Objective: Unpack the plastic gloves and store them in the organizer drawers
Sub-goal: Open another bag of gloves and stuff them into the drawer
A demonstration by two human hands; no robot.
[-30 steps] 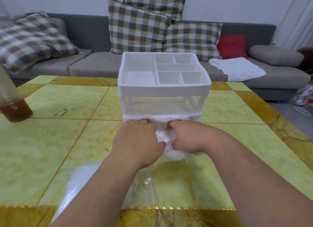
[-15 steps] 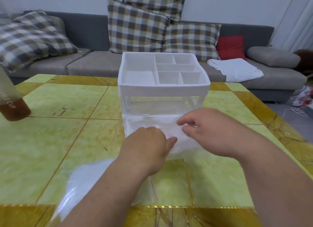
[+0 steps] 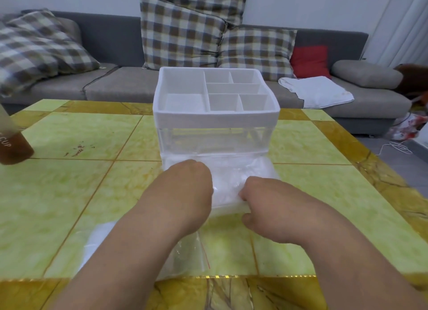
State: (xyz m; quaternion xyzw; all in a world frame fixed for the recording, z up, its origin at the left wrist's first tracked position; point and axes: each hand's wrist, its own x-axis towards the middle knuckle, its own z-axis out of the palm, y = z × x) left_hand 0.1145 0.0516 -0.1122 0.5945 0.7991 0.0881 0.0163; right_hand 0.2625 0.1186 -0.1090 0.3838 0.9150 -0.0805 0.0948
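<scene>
At the near foot of the organizer (image 3: 215, 118), its lower drawer (image 3: 228, 208) is seen drawn out toward the person, and the plastic gloves (image 3: 228, 180) are lodged in it as a crumpled, filmy wad. The left hand (image 3: 187, 189) is laid over the left part of the wad with the knuckles up. Its fingertips are hidden, so whether it pinches the film or only presses it cannot be told. The wad's long axis is run left to right across the drawer, between the two hands. It lies just ahead of the left hand and to the left of the right one. The right hand (image 3: 268, 210) is curled on the drawer's front edge, fingers above and thumb below. The left hand is judged the nearer to the gloves, so any tucking down would fall to it. The drawer would then have to be pushed straight away from the person.

The green and gold tiled table (image 3: 69, 194) is taken up, from the left, by a bottle of brown liquid (image 3: 11, 145), an emptied clear bag (image 3: 108, 242) at the near edge, and the organizer. Behind, a grey sofa (image 3: 115, 87) is set with checked cushions (image 3: 180, 29), a red cushion (image 3: 309, 59) and a white cloth (image 3: 317, 89).
</scene>
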